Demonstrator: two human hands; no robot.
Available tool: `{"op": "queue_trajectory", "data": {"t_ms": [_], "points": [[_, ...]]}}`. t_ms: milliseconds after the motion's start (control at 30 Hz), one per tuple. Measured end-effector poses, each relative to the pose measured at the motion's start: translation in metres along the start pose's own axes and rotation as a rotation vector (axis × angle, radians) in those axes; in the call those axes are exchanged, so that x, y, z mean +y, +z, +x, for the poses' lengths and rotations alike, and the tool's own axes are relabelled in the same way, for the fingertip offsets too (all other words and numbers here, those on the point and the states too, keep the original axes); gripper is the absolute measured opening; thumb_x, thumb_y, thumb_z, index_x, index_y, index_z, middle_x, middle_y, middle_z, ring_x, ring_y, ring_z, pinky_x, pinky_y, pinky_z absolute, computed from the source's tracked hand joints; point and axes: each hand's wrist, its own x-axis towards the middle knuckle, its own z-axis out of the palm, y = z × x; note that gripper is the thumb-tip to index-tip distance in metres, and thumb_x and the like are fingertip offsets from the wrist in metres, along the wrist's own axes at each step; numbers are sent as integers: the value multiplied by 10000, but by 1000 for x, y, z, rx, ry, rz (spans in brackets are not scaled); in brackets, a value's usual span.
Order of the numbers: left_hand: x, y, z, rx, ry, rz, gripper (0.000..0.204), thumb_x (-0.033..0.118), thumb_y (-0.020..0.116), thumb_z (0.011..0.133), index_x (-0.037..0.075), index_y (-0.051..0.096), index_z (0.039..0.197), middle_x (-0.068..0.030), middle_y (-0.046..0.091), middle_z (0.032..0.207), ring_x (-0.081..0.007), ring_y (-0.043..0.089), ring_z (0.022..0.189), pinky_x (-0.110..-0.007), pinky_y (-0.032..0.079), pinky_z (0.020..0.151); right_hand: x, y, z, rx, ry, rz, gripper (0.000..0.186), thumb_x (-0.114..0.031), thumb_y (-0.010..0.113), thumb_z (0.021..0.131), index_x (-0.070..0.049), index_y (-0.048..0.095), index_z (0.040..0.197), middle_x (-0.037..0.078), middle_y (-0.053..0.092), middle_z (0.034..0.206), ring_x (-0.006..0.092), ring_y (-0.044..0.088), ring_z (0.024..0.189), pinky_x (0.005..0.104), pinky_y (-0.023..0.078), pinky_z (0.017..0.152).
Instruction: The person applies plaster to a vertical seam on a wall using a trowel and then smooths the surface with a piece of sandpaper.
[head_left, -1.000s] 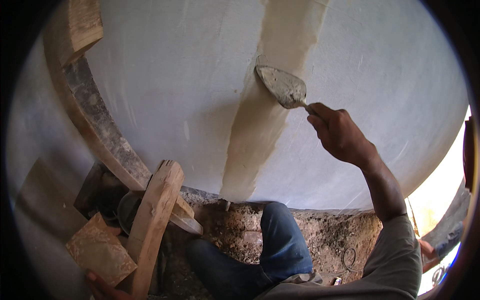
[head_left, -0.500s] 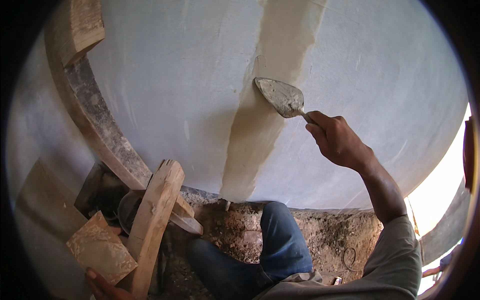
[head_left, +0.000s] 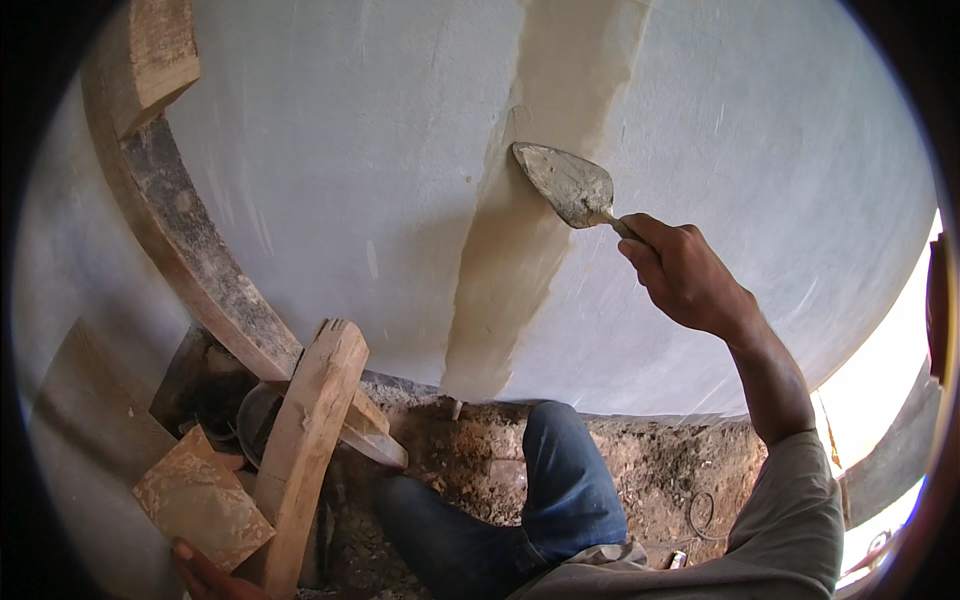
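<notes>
My right hand [head_left: 690,280] is closed around the handle of a pointed masonry trowel [head_left: 568,185]. Its mortar-smeared blade lies against or very near a smooth grey wall [head_left: 380,130], over a damp brown vertical strip [head_left: 510,265]. At the lower left, my left hand [head_left: 210,578] grips a square board [head_left: 205,498] streaked with dried mortar. A thumb shows at the board's near edge and a bit of finger at its far side; the rest of the hand is hidden.
A curved wooden form [head_left: 200,230] stands along the left wall. A thick timber [head_left: 315,420] leans beside the board, with a dark round bucket-like thing [head_left: 258,420] behind it. Rough dirt ground [head_left: 660,470] lies around my knees [head_left: 570,470]. A thin wire loop [head_left: 702,515] rests there.
The trowel and my right hand have shifted slightly up and to the right along the wall. My left hand and the board look unchanged.
</notes>
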Motion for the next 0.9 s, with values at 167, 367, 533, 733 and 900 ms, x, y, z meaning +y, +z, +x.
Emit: {"op": "queue_trajectory", "data": {"t_ms": [167,367,533,733,900], "points": [[3,0,-1,-2,-46,-20,746,577,453,1026,-131,622,1187,-334,632,1218,-472,605,1079,-512,455,972,-2,-7,3,48,34,-11,185,-97,522,1019,66,602,1056,210,654,682,327,671,585,441,488,561],[2,-1,0,-1,-82,0,770,592,462,1016,-134,604,1229,-341,615,1251,-473,595,1117,-507,440,1004,0,-1,0,19,5,-4,164,-81,518,1019,55,603,1054,195,638,663,302,654,565,422,486,558],[9,-1,-1,-9,-87,17,800,616,449,1011,-137,599,1234,-342,612,1256,-477,591,1121,-515,437,1007,-2,-6,2,70,16,8,173,-88,525,1016,61,601,1061,192,636,662,313,644,559,431,481,559],[7,-2,0,-21,-97,3,879,691,451,978,-146,602,1203,-326,630,1202,-439,594,1044,-497,442,974,-3,-9,2,-30,64,20,163,-83,526,1020,52,616,1032,188,627,660,292,633,557,436,469,559],[5,-3,0,-31,-88,-26,912,720,459,959,-147,602,1202,-333,624,1201,-435,587,1042,-498,436,977,-9,-12,2,16,81,66,191,-104,519,1029,57,620,1025,174,639,678,262,635,575,426,465,562]]}}
